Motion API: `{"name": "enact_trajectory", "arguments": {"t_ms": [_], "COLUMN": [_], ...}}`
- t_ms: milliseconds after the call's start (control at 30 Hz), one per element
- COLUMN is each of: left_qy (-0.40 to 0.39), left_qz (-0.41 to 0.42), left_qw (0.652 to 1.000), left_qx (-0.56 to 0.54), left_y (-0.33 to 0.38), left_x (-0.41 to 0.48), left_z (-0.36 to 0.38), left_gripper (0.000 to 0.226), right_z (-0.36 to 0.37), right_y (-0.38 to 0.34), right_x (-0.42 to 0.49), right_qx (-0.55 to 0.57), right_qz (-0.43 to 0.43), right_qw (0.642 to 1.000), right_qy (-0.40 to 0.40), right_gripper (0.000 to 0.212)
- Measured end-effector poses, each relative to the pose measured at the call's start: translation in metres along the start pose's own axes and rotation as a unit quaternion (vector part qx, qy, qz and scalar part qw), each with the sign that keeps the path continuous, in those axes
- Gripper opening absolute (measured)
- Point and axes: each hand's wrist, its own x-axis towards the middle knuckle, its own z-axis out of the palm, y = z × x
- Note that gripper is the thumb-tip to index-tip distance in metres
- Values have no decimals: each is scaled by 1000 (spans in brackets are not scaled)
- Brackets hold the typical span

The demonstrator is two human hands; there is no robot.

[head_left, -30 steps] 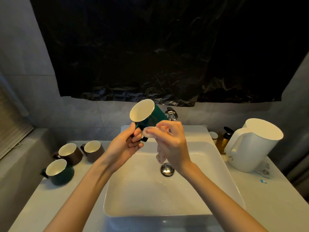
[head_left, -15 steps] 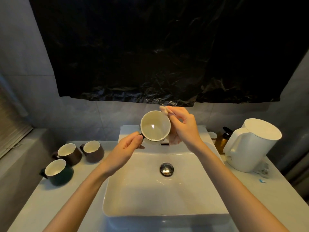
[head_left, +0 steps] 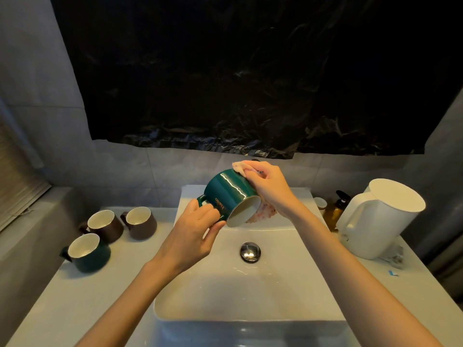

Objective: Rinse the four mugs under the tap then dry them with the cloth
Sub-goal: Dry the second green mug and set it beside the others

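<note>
Drying looks like the step in hand: the green mug (head_left: 230,194) hangs at centre frame above the sink (head_left: 250,319), tipped on its side, its pale mouth angled down toward the chrome drain plug (head_left: 250,251). The left hand (head_left: 195,226) has its fingers (head_left: 213,213) curled round the handle. The right hand (head_left: 268,186) grips the pink cloth (head_left: 241,167) and presses it on the mug's far wall, with more fabric hanging behind the rim. The mug is squat and rounded, with glossy glaze and gold lettering. It is probably slick, so that handle hold matters. Next, I'd judge, comes turning it to wipe the rest. At lower left a brown mug (head_left: 105,225), a second brown mug (head_left: 141,222) and a second green mug (head_left: 87,252) wait upright on the pale surface (head_left: 75,296).
</note>
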Motion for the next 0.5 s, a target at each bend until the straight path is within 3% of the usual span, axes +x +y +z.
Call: {"name": "enact_trajectory", "arguments": {"t_ms": [200,433,500], "left_qy": [13,-25,-18], "left_qz": [2,86,88], "left_qw": [1000,993,992], "left_qx": [28,83,93], "left_y": [-8,-5,-6], "left_x": [6,12,14], "left_z": [-2,-1,-4], "left_gripper": [7,13,16], "right_z": [-1,7,6], "right_y": [12,4,5], "right_x": [-33,-7,-14], "right_qx": [-80,-218,-251], "right_qz": [-198,-216,-257], "right_qw": [977,952,933], "right_qy": [29,10,-1], "right_gripper": [30,24,24]}}
